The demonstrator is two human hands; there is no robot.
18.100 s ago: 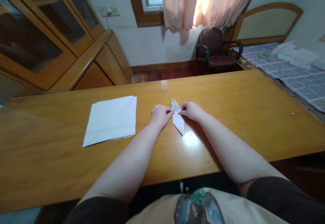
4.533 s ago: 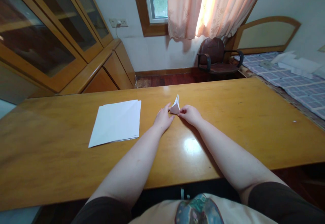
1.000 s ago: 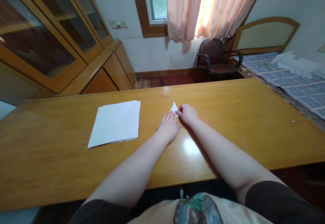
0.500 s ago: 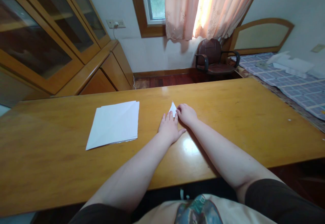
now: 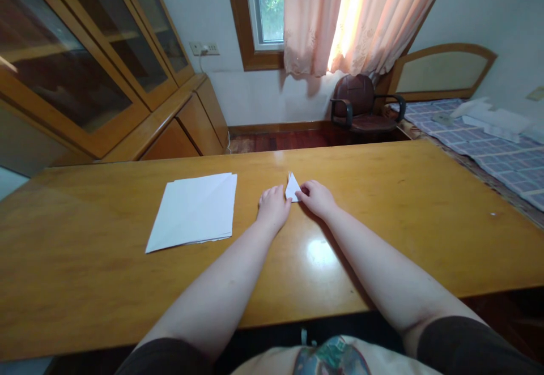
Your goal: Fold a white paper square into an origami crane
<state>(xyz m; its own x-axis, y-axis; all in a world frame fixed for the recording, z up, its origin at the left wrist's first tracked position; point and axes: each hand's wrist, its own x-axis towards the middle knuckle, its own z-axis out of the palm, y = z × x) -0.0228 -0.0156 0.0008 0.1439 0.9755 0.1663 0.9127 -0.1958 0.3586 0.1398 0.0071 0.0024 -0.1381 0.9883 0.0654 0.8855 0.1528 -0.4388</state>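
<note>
A small folded piece of white paper (image 5: 292, 188) lies on the wooden table, its narrow pointed end facing away from me and its layers slightly split at the tip. My right hand (image 5: 318, 199) pinches its right lower corner between thumb and bent fingers. At the left edge of the paper, my left hand (image 5: 273, 208) is curled, with its thumb at the lower left corner and its fingertips beside the edge. The undersides of the fingers on both hands are partly hidden.
A stack of white paper sheets (image 5: 193, 211) lies left of my hands on the table (image 5: 403, 211). Beyond the table stand a glass-door cabinet (image 5: 123, 114) on the left, a brown armchair (image 5: 355, 100), and a bed (image 5: 480, 131) on the right.
My left hand has gone from lying flat with spread fingers over the paper's lower part to its left edge. More of the folded paper shows now. The view has shifted slightly.
</note>
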